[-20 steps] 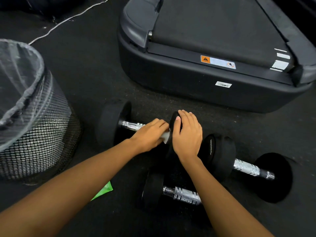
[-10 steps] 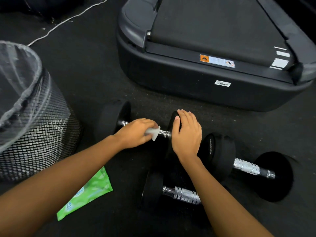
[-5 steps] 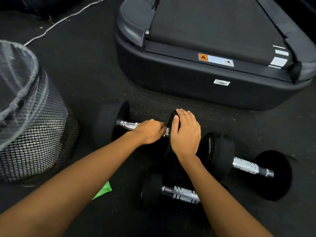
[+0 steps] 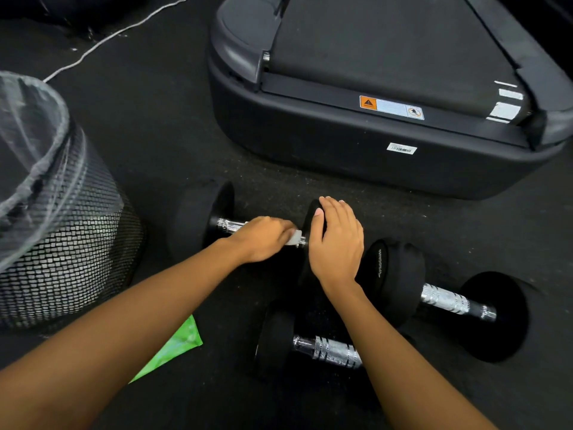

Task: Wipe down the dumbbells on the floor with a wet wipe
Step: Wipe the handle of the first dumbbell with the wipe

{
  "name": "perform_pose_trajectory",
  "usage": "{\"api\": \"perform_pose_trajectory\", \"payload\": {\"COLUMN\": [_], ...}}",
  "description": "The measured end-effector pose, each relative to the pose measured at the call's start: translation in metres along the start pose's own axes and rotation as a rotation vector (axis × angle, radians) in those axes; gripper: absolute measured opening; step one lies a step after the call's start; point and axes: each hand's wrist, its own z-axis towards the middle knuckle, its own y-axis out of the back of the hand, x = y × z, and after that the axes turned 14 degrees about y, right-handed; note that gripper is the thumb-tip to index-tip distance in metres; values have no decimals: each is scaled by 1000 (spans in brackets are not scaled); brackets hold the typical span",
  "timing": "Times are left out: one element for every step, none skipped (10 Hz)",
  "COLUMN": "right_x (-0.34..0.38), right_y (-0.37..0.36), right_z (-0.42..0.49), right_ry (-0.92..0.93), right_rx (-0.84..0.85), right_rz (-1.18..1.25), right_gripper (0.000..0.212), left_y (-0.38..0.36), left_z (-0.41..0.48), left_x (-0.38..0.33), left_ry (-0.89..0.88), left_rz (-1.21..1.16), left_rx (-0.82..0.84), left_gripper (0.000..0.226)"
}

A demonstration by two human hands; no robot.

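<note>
Now the left hand [image 4: 263,238] is curled over the chrome handle of the far dumbbell [image 4: 198,218], fingers closed on a folded wet wipe [image 4: 294,238] whose white edge peeks out at the handle's right end, hard against the inner weight head. Half a second ago the wipe was hidden under that fist; a second ago the hand sat further left along the bar, so the stroke has run back and forth and the handle is probably nearly done. The right hand [image 4: 336,240] stays flat and open on top of the right weight head, holding nothing, only steadying the dumbbell against rolling. Two more dumbbells, one to the right [image 4: 446,301] and one nearer [image 4: 325,349], lie untouched. The green wipes packet [image 4: 176,349] shows less than a second ago, mostly hidden by the forearm beside the mesh bin [image 4: 71,243].
</note>
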Motion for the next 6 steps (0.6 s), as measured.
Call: {"api": "perform_pose_trajectory", "payload": {"right_x": [1, 0, 0, 0, 0, 0], "right_y": [0, -1, -1, -1, -1, -1], "right_z": [0, 1, 1, 1, 0, 1], "right_ry": [2, 2, 7, 8, 6, 6], "right_rx": [-10, -16, -15, -16, -11, -14], "right_rz": [-4, 0, 2, 1, -1, -5], "right_gripper": [49, 48, 48, 48, 48, 48], "left_y": [3, 2, -5, -8, -3, 0], "left_z": [0, 3, 3, -1, -4, -6], "left_x": [5, -7, -10, 3, 19, 16], "left_ry": [26, 61, -34, -141, -189, -182], "left_rz": [53, 64, 55, -15, -49, -36], "left_rx": [-39, -32, -61, -90, -98, -144], "left_gripper": [34, 32, 30, 30, 34, 36]}}
